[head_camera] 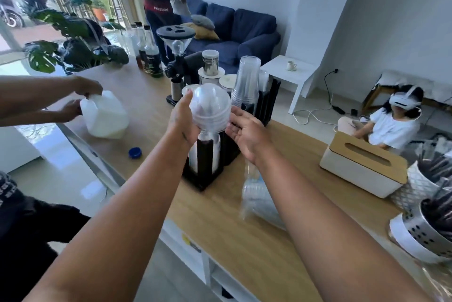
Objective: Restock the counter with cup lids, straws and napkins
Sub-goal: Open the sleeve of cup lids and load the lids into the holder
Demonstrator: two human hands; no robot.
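Note:
A stack of clear dome cup lids (210, 107) stands at the top of the front slot of a black cup-and-lid holder (208, 167) on the wooden counter (244, 240). My left hand (182, 118) grips the stack from its left side, thumb pointing up. On the stack's right, my right hand (247, 130) is open, palm up, with fingertips touching the lowest lids. A clear plastic sleeve with more lids (259, 201) lies on the counter under my right forearm. A napkin box with a wooden lid (362, 167) and two holders of dark straws (430, 223) stand at the right.
Stacked clear cups (245, 83) fill the holder's rear slot, with a coffee grinder (175, 57) and syrup bottles (146, 57) behind. Another person's hands hold a white jug (104, 118) at the left; its blue cap (135, 153) lies on the counter. One person stands, another sits beyond.

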